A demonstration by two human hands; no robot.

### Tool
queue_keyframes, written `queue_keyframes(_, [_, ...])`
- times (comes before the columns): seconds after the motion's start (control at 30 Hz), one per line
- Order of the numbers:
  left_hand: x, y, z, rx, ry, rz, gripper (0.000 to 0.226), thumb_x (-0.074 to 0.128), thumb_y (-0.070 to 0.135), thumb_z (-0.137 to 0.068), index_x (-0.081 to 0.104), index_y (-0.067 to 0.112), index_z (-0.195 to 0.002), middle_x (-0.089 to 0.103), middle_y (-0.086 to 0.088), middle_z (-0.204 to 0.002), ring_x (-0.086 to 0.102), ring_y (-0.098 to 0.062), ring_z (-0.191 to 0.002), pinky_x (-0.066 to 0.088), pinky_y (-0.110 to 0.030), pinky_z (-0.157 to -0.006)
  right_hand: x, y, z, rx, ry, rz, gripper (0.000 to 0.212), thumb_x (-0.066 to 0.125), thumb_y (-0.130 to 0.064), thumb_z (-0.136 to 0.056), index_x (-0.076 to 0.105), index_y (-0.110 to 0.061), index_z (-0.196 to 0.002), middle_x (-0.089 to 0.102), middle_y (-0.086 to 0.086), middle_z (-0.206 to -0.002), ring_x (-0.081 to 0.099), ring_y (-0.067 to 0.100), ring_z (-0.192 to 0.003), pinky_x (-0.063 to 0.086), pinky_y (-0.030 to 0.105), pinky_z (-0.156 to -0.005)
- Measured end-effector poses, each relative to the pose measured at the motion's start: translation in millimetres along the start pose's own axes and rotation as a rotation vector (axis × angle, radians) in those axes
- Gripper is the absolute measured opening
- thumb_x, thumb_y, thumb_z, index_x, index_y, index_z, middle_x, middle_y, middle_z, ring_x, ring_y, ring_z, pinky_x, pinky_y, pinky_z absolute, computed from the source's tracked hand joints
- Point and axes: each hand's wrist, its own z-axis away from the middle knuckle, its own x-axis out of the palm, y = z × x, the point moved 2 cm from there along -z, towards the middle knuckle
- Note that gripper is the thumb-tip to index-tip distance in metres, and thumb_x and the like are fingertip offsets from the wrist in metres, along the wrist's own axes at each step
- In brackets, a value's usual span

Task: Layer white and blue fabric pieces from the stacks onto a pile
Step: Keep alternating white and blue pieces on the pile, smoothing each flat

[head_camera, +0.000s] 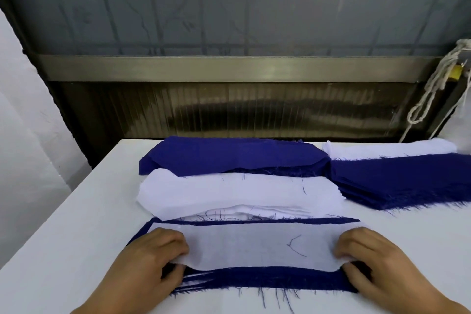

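Note:
A layered pile of blue and white pieces lies at the table's near edge, its frayed blue edges showing along the front. On top of it lies a thin white fabric piece. My left hand pinches the left end of that white piece, fingers curled on top and thumb under its edge. My right hand pinches its right end the same way. Behind the pile sits a white stack, and behind that a blue stack.
A second blue stack lies at the right with a white stack behind it. The white table ends at a dark ribbed wall panel. A knotted white cord hangs at the far right.

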Motion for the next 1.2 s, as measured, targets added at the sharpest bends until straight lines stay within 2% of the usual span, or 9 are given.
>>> queue_keyframes(0.13, [-2,2,-1,-0.039,0.003,-0.010,0.025,0.058,0.059,-0.079,0.070,0.037,-0.080,0.060,0.029,-0.091,0.056,0.007,-0.080,0.043,-0.013,-0.071,-2,-3,0,0.030,-0.001,0.018,0.021,0.053,-0.041,-0.086,0.070,-0.030,-0.086,0.060,-0.020,-0.095,0.055,-0.004,-0.088,0.042,0.011,-0.078])
queue_keyframes(0.3, [2,-1,-1,-0.023,0.059,-0.048,0.038,0.043,0.055,-0.093,0.067,0.033,-0.074,0.058,0.024,-0.084,0.055,0.002,-0.073,0.043,-0.016,-0.064,1,-3,-3,0.046,0.070,0.110,0.004,0.070,-0.023,-0.075,0.073,-0.022,-0.078,0.064,-0.015,-0.089,0.055,-0.002,-0.082,0.044,0.012,-0.073])
queue_keyframes(0.47, [-2,-8,-12,-0.165,0.144,-0.170,0.037,0.047,0.046,-0.086,0.052,0.025,-0.056,0.047,0.016,-0.061,0.045,-0.004,-0.056,0.037,-0.019,-0.047,0,10,-13,0.238,-0.023,0.118,0.027,0.082,-0.013,-0.072,0.060,-0.028,-0.069,0.055,-0.020,-0.073,0.052,0.001,-0.065,0.041,0.016,-0.058])
queue_keyframes(0.6, [-6,-8,-43,-0.190,0.172,-0.235,0.013,0.066,0.033,-0.082,0.069,0.022,-0.076,0.064,0.013,-0.081,0.059,-0.010,-0.069,0.048,-0.022,-0.056,4,14,-41,0.292,0.022,0.048,0.013,0.073,-0.028,-0.084,0.063,-0.034,-0.090,0.059,-0.026,-0.091,0.057,-0.001,-0.084,0.047,0.017,-0.069])
queue_keyframes(0.67, [-1,-9,-60,-0.229,0.105,-0.264,0.025,0.080,0.027,-0.073,0.073,0.018,-0.094,0.068,0.007,-0.098,0.064,-0.015,-0.085,0.054,-0.028,-0.070,14,11,-60,0.252,0.020,0.035,0.019,0.072,-0.028,-0.084,0.065,-0.030,-0.102,0.059,-0.023,-0.103,0.057,0.001,-0.093,0.046,0.015,-0.076])
queue_keyframes(0.8, [15,-13,-79,-0.241,-0.062,-0.253,0.035,0.076,0.038,-0.075,0.070,0.021,-0.106,0.065,0.012,-0.110,0.061,-0.013,-0.100,0.051,-0.027,-0.081,34,7,-85,0.166,-0.086,0.058,0.032,0.066,-0.032,-0.088,0.063,-0.026,-0.119,0.058,-0.018,-0.119,0.052,0.004,-0.112,0.037,0.018,-0.099])
queue_keyframes(0.93, [20,-15,-76,-0.222,-0.008,-0.246,0.043,0.089,0.031,-0.060,0.073,0.020,-0.098,0.070,0.008,-0.103,0.067,-0.012,-0.090,0.055,-0.026,-0.075,42,11,-86,0.185,-0.025,0.057,0.024,0.070,-0.028,-0.085,0.068,-0.024,-0.108,0.062,-0.017,-0.110,0.057,0.006,-0.104,0.041,0.019,-0.093])
queue_keyframes(1.07, [25,-24,-71,-0.224,0.036,-0.230,0.043,0.085,0.025,-0.070,0.073,0.017,-0.110,0.069,0.004,-0.115,0.067,-0.015,-0.103,0.048,-0.029,-0.090,43,11,-83,0.129,0.029,0.089,0.019,0.076,-0.020,-0.081,0.071,-0.023,-0.100,0.066,-0.016,-0.102,0.061,0.006,-0.095,0.045,0.020,-0.087])
queue_keyframes(1.2, [24,-22,-70,-0.205,0.090,-0.224,0.038,0.085,0.011,-0.069,0.075,0.016,-0.105,0.071,0.002,-0.113,0.069,-0.017,-0.100,0.054,-0.032,-0.085,42,7,-82,0.082,0.085,0.119,0.014,0.075,-0.012,-0.082,0.071,-0.021,-0.092,0.067,-0.015,-0.094,0.063,0.007,-0.088,0.053,0.026,-0.079])
